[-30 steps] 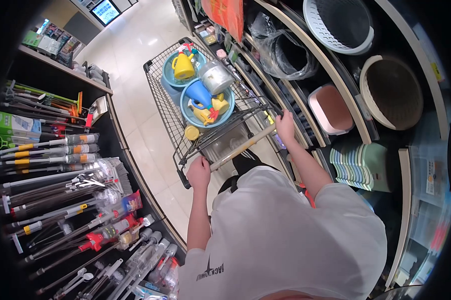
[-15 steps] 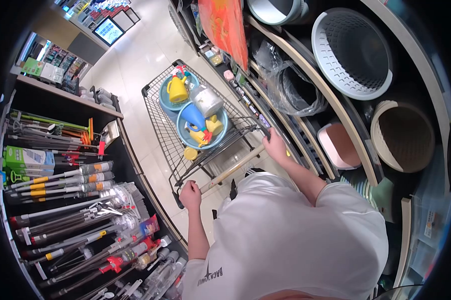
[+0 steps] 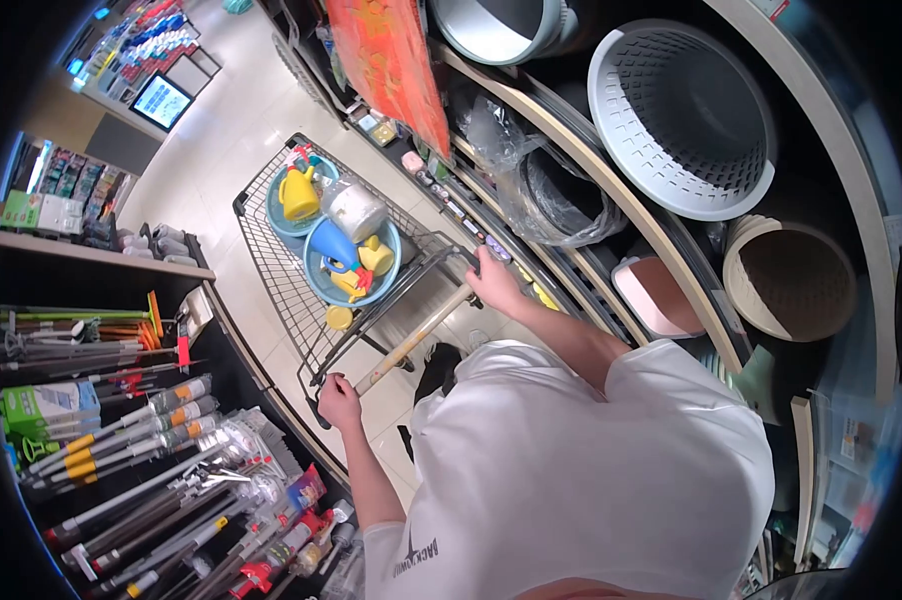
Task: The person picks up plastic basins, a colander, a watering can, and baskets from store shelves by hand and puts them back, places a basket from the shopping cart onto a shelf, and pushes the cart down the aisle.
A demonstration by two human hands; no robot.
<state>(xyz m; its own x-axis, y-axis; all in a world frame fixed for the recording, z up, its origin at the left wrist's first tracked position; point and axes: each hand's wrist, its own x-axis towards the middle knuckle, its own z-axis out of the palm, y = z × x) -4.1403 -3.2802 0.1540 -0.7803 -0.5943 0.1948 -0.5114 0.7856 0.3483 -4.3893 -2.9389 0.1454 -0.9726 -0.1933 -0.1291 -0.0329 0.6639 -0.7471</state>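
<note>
My left hand is closed around the left end of the shopping cart's light wooden handle bar. At the other end of the bar, my right hand is closed too. Ahead of both hands is the wire cart. It carries two blue basins, a far one and a near one. A yellow jug-like can and something with red parts lie in the far basin. The near basin holds a blue funnel-shaped item and yellow pieces. A plastic-wrapped white bundle rests between them.
On the left, a shelf holds mops and long-handled tools. The right-hand shelves carry a grey laundry basket, a beige basket and a pink-white bin. An orange-red sheet hangs by the aisle; a screen stands farther off.
The cart and both hands have shifted left in the view, and the shelves have turned slightly with the camera. Both hands keep their hold on the bar. A dark-clad leg now shows below it.
</note>
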